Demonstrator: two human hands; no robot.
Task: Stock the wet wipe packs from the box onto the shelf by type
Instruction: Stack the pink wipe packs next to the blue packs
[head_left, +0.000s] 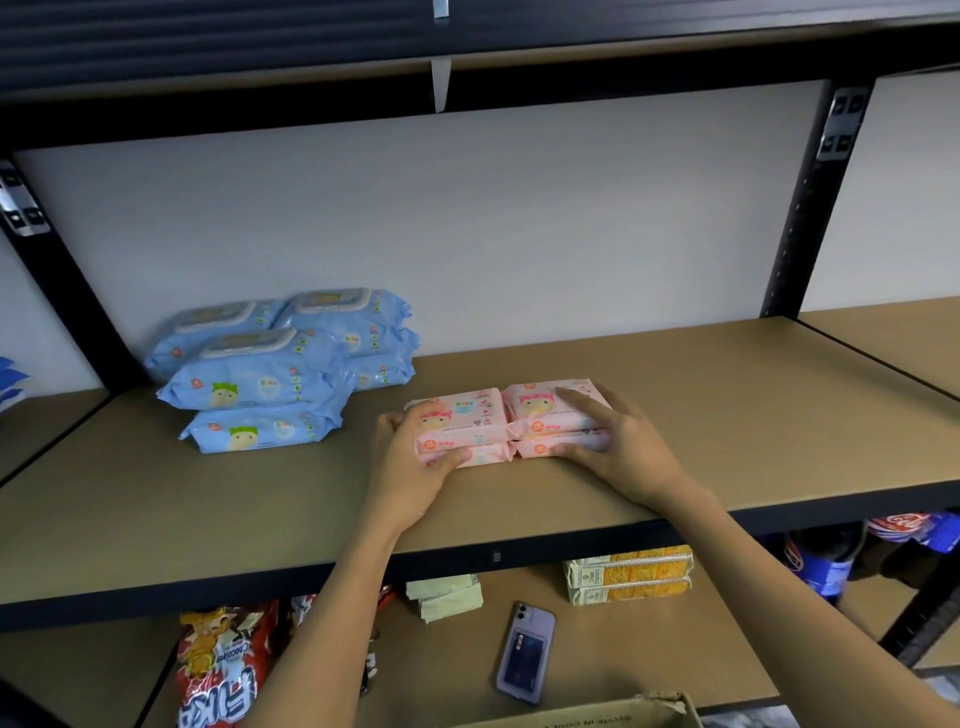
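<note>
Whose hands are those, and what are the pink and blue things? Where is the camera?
The camera sits on a person's head, looking down at their own hands. They are filling a shelf with wet wipes. The left hand and right hand grip the pink packs, two little stacks side by side. The blue packs are piled further left. On the shelf below lie a phone and snacks. The box peeks in at the bottom.

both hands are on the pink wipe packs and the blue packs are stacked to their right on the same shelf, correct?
Not quite. The head view shows the blue packs stacked to the left of the pink packs, not to the right. The rest holds: the left hand and the right hand are both on the pink packs, on the same shelf.
</note>
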